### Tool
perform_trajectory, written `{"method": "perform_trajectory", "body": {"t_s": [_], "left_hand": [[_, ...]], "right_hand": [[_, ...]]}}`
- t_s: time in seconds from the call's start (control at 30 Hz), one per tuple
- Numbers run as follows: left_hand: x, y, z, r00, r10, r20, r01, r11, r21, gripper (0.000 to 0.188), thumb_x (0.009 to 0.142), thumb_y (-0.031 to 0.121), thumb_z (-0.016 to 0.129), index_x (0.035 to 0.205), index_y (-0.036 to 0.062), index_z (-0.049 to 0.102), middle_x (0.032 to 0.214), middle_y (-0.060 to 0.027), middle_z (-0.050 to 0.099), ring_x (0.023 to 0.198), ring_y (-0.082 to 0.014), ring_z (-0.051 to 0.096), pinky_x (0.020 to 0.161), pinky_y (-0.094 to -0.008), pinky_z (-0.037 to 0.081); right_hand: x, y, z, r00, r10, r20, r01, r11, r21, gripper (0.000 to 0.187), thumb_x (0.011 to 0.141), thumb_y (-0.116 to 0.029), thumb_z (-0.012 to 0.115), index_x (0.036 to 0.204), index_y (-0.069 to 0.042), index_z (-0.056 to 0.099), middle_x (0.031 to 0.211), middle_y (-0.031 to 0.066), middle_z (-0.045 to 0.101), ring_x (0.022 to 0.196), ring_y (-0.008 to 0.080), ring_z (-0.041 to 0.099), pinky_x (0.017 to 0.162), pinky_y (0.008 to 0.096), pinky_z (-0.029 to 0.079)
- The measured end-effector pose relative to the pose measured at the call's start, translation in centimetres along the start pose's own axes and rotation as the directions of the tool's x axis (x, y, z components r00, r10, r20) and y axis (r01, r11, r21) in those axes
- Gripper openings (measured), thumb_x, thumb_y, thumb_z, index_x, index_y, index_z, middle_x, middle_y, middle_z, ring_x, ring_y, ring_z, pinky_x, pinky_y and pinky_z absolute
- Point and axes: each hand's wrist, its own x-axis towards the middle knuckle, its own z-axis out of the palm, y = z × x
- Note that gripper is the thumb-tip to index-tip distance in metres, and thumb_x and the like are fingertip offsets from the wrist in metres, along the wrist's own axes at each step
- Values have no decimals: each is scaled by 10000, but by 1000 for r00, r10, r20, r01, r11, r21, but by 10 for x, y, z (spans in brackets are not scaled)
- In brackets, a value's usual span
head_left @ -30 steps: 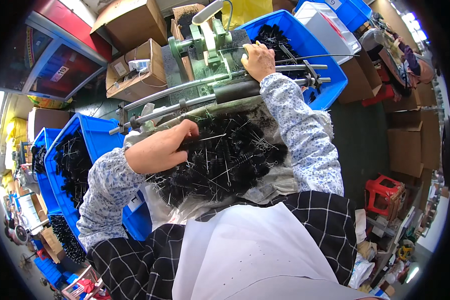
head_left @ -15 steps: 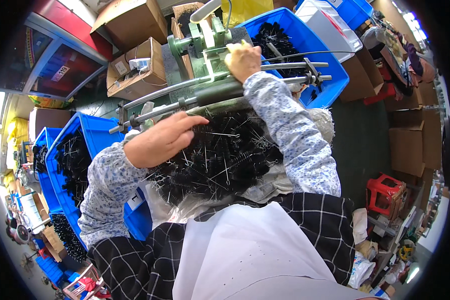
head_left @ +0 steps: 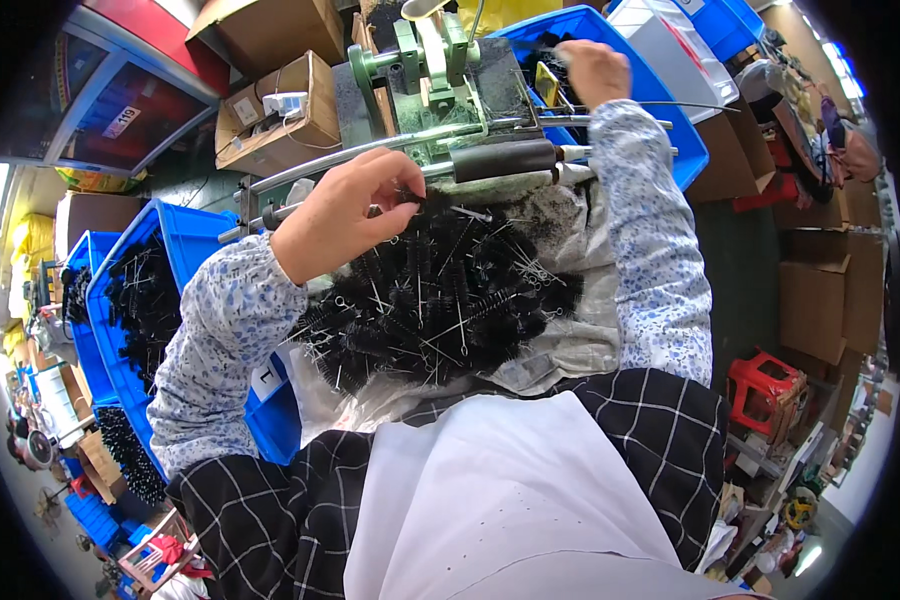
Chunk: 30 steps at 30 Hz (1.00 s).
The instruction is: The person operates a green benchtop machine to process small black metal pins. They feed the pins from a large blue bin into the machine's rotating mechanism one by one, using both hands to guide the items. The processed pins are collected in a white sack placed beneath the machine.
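Note:
A large pile of black twisted-wire brushes [head_left: 440,300] with thin looped wire handles lies in front of me. Over its far left part, my left hand [head_left: 345,210] pinches the bristly black end of one brush [head_left: 408,197] between thumb and fingers. Up at the right, my right hand [head_left: 600,76] is over a blue bin [head_left: 682,150] that holds more black brushes. Its fingers are curled but blurred, so whether anything is in them cannot be told. Between the hands stands a green bench machine [head_left: 437,90], with metal bars and a dark padded sleeve [head_left: 505,160] on the near side.
Blue bins [head_left: 195,245] with black brushes stand at my left. An open cardboard box [head_left: 315,125] sits left of the machine. Pale sacking [head_left: 570,345] lies under the pile. A red stool [head_left: 765,395] and cardboard boxes [head_left: 815,300] are at the right.
My right hand has moved from the machine to the right, over the blue bin. My left hand has risen slightly and closed on a brush. The view has shifted a little.

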Motion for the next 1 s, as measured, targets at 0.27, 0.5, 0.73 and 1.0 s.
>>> {"method": "perform_trajectory", "body": {"t_s": [0.27, 0.5, 0.73, 1.0], "left_hand": [[36, -8, 28, 947, 112, -302, -128, 991, -33, 245, 772, -4, 643, 992, 9, 536, 948, -50, 532, 807, -104, 572, 741, -240, 485], [7, -31, 20, 995, 98, 31, -102, 978, 181, 385, 725, -14, 611, 1096, 56, 537, 1080, -117, 532, 1031, -251, 527, 884, -369, 430], [-2, -47, 25, 831, 16, 557, -217, 930, 297, 342, 727, 87, 640, 1062, 110, 575, 1096, -86, 539, 1071, -272, 489, 957, -406, 340], [-7, -53, 33, 859, 31, 512, -277, 868, 413, 325, 745, 98, 629, 1064, 114, 565, 1005, -40, 560, 1057, -247, 484, 940, -398, 316]], "right_hand": [[-59, -91, -114, 758, -471, 451, -369, 260, 892, 313, 901, -231, 533, 1144, -35, 557, 997, 86, 636, 831, 158, 587, 752, 296, 480], [-44, -91, -43, 1000, -16, 20, 4, 869, 494, 207, 853, -166, 516, 1020, -145, 636, 875, 105, 649, 739, 238, 649, 664, 350, 522], [-23, -89, 2, 991, -39, 127, -1, 953, 303, 219, 820, -161, 538, 1002, -183, 659, 853, 68, 643, 793, 253, 629, 766, 397, 490], [-21, -85, 15, 995, -50, 88, 9, 911, 413, 209, 825, -195, 553, 1002, -182, 664, 864, 49, 641, 826, 244, 616, 819, 401, 450]]}}
